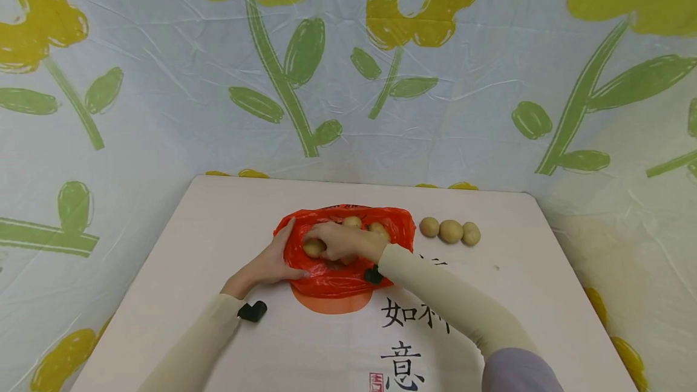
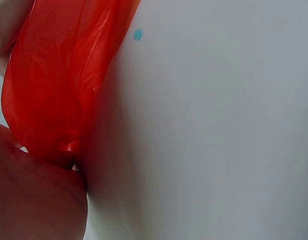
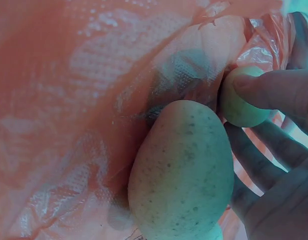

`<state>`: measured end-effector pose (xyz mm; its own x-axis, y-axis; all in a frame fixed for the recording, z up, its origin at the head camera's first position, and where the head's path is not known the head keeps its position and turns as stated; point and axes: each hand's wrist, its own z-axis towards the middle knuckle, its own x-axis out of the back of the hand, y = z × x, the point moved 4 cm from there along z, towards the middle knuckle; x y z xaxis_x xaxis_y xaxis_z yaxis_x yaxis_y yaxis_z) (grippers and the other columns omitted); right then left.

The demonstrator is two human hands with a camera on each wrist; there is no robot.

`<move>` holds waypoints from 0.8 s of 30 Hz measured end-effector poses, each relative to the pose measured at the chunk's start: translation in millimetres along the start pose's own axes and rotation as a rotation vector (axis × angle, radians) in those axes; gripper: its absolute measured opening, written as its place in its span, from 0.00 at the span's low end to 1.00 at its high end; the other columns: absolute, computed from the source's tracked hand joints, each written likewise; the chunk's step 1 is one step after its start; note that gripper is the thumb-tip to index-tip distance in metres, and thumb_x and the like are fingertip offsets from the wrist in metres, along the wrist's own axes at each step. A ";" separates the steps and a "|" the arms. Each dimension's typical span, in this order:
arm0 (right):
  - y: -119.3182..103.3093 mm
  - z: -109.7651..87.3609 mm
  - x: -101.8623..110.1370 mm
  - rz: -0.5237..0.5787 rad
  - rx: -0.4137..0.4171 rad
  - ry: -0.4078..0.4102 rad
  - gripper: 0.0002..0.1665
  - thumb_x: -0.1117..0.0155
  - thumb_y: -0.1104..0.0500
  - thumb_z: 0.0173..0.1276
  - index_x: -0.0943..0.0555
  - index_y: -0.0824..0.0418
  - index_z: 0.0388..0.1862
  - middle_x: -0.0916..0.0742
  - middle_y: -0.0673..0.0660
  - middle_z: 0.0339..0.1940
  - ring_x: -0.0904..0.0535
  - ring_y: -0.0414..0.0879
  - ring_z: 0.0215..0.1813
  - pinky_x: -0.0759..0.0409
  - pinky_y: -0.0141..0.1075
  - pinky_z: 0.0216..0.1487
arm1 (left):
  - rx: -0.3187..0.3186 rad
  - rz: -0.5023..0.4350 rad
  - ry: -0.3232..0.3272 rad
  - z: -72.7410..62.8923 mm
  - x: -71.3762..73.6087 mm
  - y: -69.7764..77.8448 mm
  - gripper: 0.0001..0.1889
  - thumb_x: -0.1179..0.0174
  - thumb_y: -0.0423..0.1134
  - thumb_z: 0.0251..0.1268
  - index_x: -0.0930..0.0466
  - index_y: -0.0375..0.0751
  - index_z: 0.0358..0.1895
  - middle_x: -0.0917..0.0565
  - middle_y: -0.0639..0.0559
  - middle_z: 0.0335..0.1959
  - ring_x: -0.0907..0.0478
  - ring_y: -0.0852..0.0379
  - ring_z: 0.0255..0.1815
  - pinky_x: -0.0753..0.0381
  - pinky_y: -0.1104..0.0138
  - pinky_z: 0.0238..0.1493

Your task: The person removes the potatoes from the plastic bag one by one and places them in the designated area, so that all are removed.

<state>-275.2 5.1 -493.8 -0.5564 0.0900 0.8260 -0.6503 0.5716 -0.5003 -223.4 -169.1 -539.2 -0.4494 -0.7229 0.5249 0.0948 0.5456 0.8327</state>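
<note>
A red plastic bag lies with its mouth spread wide and several potatoes inside. My right hand reaches into it and grips a potato near the left side; in the right wrist view, thumb and fingers are round that potato. A larger speckled potato lies beside it against the bag. Two more, a potato and another potato, show toward the bag's back and right. My left hand rests at the bag's left rim, thumb and fingers spread wide against the plastic.
Just right of the bag, three potatoes stand in a row: a left potato, a middle potato and a right potato. The pale table bears black characters. Flower-patterned cloth hangs behind and beside it.
</note>
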 end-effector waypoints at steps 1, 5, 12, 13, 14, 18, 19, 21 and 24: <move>-0.2 -0.2 -0.1 -0.001 -0.003 -0.001 0.31 0.29 0.61 0.70 0.22 0.51 0.71 0.18 0.48 0.68 0.24 0.43 0.67 0.21 0.41 0.68 | 0.000 -0.002 0.000 0.0 0.0 0.0 0.71 0.21 0.55 0.50 0.71 0.50 0.85 0.57 0.46 0.86 0.47 0.39 0.82 0.29 0.42 0.73; -1.3 -0.5 -0.1 0.002 0.003 0.000 0.31 0.29 0.62 0.70 0.22 0.51 0.71 0.18 0.49 0.67 0.24 0.43 0.67 0.21 0.40 0.68 | -0.002 -0.004 0.002 0.4 0.3 -0.6 0.71 0.21 0.55 0.50 0.71 0.50 0.85 0.56 0.46 0.85 0.46 0.39 0.82 0.29 0.42 0.72; -0.6 1.1 -2.3 -0.002 0.007 -0.022 0.32 0.31 0.64 0.70 0.24 0.52 0.72 0.19 0.50 0.69 0.24 0.43 0.69 0.23 0.41 0.71 | 0.009 -0.021 -0.002 1.1 0.8 -4.3 0.70 0.23 0.56 0.52 0.72 0.49 0.85 0.57 0.45 0.86 0.47 0.39 0.82 0.29 0.42 0.73; -0.5 1.5 -2.6 -0.007 0.006 -0.025 0.32 0.31 0.64 0.70 0.24 0.52 0.72 0.19 0.50 0.70 0.25 0.43 0.69 0.24 0.41 0.72 | 0.012 -0.027 -0.001 1.3 1.1 -4.7 0.70 0.23 0.56 0.52 0.72 0.49 0.85 0.57 0.45 0.86 0.47 0.39 0.82 0.30 0.42 0.73; -0.4 1.9 -2.9 -0.011 0.006 -0.027 0.32 0.31 0.64 0.70 0.24 0.52 0.72 0.20 0.51 0.70 0.25 0.43 0.69 0.25 0.42 0.72 | 0.016 -0.035 -0.002 1.3 1.3 -5.0 0.70 0.23 0.55 0.53 0.72 0.49 0.85 0.57 0.45 0.86 0.47 0.38 0.82 0.31 0.42 0.74; 0.1 2.8 -3.0 -0.019 0.012 -0.025 0.32 0.31 0.65 0.70 0.24 0.53 0.72 0.19 0.51 0.69 0.24 0.43 0.69 0.24 0.40 0.72 | 0.024 -0.053 -0.006 1.7 2.0 -5.9 0.69 0.23 0.55 0.53 0.73 0.49 0.85 0.59 0.45 0.86 0.48 0.39 0.83 0.33 0.41 0.75; 0.5 2.9 -3.0 -0.017 0.015 -0.023 0.32 0.31 0.64 0.69 0.24 0.53 0.72 0.19 0.51 0.69 0.24 0.43 0.68 0.23 0.40 0.71 | 0.023 -0.055 -0.007 1.8 2.1 -5.8 0.70 0.23 0.55 0.53 0.73 0.50 0.85 0.59 0.45 0.86 0.49 0.39 0.83 0.33 0.41 0.75; 1.6 3.1 -3.1 -0.012 0.020 -0.019 0.32 0.30 0.64 0.69 0.24 0.53 0.72 0.19 0.49 0.68 0.24 0.42 0.65 0.22 0.38 0.69 | 0.018 -0.055 -0.009 1.9 2.1 -6.0 0.70 0.23 0.55 0.53 0.73 0.49 0.85 0.59 0.45 0.86 0.48 0.39 0.83 0.32 0.41 0.75; 3.7 3.2 -4.0 -0.002 0.024 -0.016 0.33 0.29 0.63 0.68 0.23 0.51 0.71 0.18 0.48 0.66 0.24 0.41 0.62 0.20 0.37 0.65 | 0.008 -0.050 -0.009 2.0 1.8 -5.5 0.70 0.23 0.55 0.53 0.73 0.49 0.85 0.58 0.45 0.86 0.48 0.39 0.82 0.32 0.42 0.74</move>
<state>-277.0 4.3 -499.7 -0.5630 0.0756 0.8230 -0.6636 0.5522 -0.5047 -226.4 -172.6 -543.2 -0.4609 -0.7456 0.4813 0.0655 0.5123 0.8563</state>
